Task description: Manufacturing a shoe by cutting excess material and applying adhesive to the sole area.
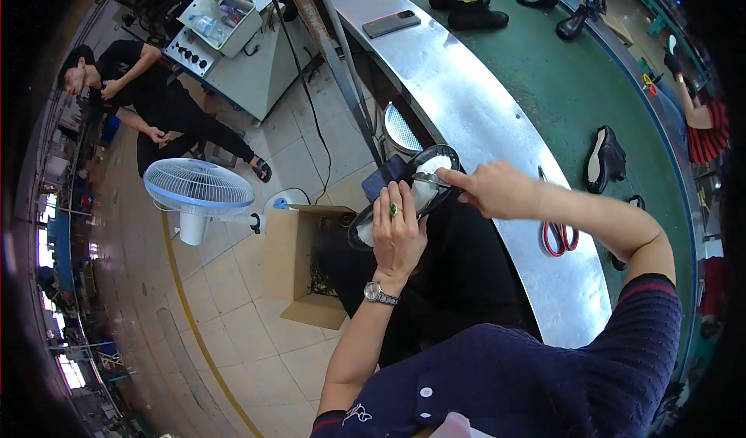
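Observation:
A black shoe (364, 233) with a pale, whitish inner or sole face is tilted over my lap. Across its middle my left hand (398, 232) lies with the fingers closed on it; a green-stoned ring and a wristwatch show on that hand and wrist. At the shoe's far end my right hand (489, 189) touches the pale face with its forefinger, beside a shiny greyish band (428, 178). Its other fingers are curled, and whatever they hold is hidden. A dark blue block-like piece (381, 178) stands just past the shoe.
Red-handled scissors (556, 240) and a phone (391, 24) lie on the metal bench (482, 104). Beyond runs a green conveyor (544, 76) bearing black shoes (605, 158). To the left are a cardboard box (281, 255), a fan (199, 185) and a seated person (148, 104).

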Action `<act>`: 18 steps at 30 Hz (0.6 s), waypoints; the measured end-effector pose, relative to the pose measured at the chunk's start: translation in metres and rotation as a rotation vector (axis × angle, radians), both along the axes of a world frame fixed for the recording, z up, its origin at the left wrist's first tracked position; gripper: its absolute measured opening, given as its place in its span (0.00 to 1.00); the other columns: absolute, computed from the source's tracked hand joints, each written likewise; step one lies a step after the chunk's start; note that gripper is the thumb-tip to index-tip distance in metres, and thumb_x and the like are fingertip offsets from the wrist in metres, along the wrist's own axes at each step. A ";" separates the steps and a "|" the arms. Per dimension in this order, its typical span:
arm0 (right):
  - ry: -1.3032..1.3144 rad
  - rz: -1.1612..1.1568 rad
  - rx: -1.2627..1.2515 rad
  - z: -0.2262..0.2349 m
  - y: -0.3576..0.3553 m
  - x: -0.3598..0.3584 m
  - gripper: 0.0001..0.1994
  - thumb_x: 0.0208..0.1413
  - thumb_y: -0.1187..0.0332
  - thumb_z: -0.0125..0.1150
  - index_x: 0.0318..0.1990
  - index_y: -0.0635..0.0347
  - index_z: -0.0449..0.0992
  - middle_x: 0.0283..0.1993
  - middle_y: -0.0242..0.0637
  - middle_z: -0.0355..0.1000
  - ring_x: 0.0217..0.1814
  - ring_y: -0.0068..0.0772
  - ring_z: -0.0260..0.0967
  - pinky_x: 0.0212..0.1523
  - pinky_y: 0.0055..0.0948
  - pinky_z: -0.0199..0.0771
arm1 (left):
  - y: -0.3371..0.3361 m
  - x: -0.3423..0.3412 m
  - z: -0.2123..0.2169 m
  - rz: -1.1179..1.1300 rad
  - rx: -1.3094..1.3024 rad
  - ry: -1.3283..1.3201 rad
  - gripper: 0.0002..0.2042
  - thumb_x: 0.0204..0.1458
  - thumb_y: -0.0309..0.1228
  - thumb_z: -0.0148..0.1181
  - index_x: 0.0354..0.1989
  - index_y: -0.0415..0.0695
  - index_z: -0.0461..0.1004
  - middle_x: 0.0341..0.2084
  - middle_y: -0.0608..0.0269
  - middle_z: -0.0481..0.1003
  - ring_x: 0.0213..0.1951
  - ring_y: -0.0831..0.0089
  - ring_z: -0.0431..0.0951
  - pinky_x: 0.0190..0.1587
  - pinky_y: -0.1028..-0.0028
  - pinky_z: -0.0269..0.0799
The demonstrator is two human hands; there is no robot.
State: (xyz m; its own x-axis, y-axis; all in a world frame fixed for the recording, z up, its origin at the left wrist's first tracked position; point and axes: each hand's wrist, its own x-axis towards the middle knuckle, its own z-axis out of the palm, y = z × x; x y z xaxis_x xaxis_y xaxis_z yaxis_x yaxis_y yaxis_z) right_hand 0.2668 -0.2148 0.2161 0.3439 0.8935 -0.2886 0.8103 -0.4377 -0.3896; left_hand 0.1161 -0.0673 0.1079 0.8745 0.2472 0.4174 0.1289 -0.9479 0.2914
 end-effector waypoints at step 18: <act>-0.138 -0.137 0.200 -0.043 0.021 0.008 0.29 0.62 0.66 0.54 0.69 0.56 0.53 0.19 0.39 0.72 0.20 0.39 0.74 0.27 0.36 0.73 | 0.000 0.008 -0.002 -0.018 0.123 -0.008 0.31 0.45 0.30 0.66 0.58 0.30 0.65 0.55 0.37 0.68 0.57 0.44 0.68 0.61 0.57 0.64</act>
State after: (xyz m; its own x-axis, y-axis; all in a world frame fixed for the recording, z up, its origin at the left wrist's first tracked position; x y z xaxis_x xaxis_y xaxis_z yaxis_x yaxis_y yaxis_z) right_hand 0.2746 -0.1938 0.1728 0.4896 0.8703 -0.0527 0.8002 -0.4725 -0.3693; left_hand 0.1242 -0.0672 0.1063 0.8747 0.1781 0.4508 0.1100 -0.9787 0.1732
